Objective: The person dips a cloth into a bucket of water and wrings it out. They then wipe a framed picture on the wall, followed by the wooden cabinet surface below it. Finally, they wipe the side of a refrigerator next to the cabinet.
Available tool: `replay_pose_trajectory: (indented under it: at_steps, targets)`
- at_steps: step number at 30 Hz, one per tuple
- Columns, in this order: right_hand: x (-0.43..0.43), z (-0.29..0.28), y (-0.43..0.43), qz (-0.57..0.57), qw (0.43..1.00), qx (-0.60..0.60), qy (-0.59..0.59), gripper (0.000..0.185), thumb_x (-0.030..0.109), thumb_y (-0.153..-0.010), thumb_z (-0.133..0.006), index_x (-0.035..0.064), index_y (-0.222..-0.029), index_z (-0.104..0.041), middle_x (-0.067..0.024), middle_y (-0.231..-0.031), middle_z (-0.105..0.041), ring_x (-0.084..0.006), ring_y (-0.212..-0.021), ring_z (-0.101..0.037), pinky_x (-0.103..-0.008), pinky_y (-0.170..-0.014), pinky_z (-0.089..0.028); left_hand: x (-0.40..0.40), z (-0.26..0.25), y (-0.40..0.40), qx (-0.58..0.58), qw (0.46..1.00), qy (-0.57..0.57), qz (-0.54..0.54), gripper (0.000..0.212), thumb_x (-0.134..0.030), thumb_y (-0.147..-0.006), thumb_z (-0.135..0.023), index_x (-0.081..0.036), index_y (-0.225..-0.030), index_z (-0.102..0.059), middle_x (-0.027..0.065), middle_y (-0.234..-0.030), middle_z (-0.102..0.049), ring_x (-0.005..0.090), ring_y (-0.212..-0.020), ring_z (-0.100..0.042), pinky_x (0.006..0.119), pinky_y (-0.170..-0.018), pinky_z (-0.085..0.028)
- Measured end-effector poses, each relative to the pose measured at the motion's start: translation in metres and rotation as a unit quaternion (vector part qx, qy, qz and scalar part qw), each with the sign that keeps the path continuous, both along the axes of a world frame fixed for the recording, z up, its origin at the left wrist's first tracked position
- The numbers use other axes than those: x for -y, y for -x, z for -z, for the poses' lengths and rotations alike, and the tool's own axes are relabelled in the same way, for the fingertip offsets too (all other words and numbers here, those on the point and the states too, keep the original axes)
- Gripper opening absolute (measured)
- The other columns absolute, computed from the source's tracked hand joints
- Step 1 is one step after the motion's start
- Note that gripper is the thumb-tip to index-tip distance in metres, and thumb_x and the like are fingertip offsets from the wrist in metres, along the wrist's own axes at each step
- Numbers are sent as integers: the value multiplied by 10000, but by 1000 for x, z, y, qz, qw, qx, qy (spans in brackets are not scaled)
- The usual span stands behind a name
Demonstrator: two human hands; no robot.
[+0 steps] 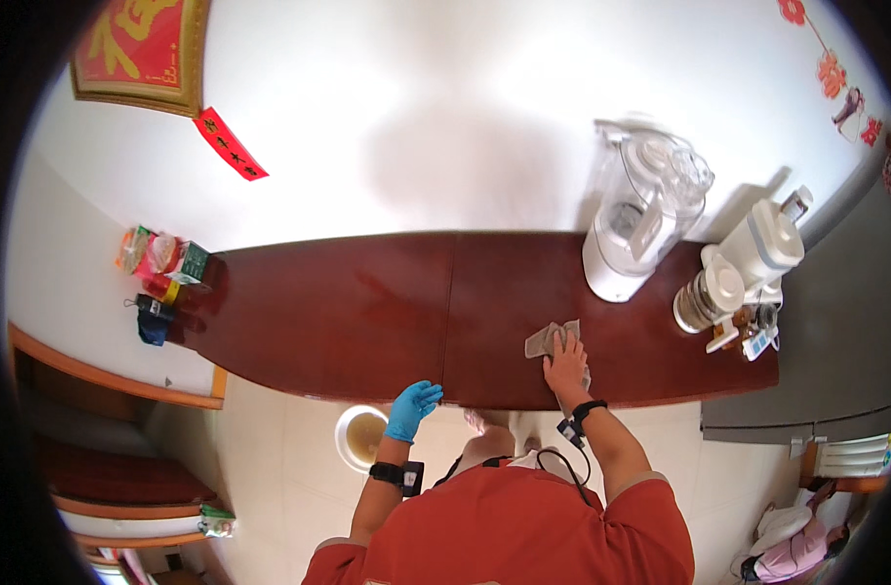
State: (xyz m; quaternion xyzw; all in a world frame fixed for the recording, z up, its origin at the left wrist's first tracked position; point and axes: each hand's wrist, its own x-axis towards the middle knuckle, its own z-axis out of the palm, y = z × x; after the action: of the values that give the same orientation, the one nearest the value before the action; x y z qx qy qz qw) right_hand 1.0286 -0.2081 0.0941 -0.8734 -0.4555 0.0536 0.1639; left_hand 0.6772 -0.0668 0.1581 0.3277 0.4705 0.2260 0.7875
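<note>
A grey-brown cleaning cloth [542, 344] lies partly bunched on the dark red wooden tabletop [328, 314]. My right hand [567, 364], bare, presses down on it, and part of the cloth hangs below my palm towards the near edge. My left hand [416, 404] wears a blue disposable glove. It hovers at the near edge of the table, holding nothing, with its fingers loosely extended. Each wrist carries a black strap with a small device. Below the left hand, a white bucket [345, 446] of murky brownish water stands on the floor.
A clear-jugged white appliance [628, 227] stands at the back right, near a white pitcher [763, 238], a glass teapot [701, 300] and small jars. Packets and boxes [189, 262] crowd the left end. A grey refrigerator [840, 314] adjoins the right end. Another person [796, 545] is at lower right.
</note>
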Motion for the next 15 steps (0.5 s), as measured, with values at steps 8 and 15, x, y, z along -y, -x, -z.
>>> replay_pose_trajectory:
  at_steps: [8, 15]
  targets:
    - [-131, 15, -26, -54, 995, -15, 78, 693, 142, -890, -571, 76, -1518, -285, -201, -1537, -246, -434, -1345, -299, -551, -1068, -318, -105, 53, 27, -115, 989, -70, -57, 342, -310, -954, -517, -101, -1215, -592, 121, -1120, -699, 251, -966, -688, 357, -716, -512]
    - [-231, 4, -23, -65, 988, -28, 134, 733, 200, -879, -580, 84, -1527, -259, -193, -1574, -189, -429, -1393, -244, -547, -1103, -267, -134, 23, 51, -591, 680, -421, 104, 301, -149, -836, -574, -17, -1105, -593, 225, -1232, -585, 435, -1035, -598, 512, -856, -517]
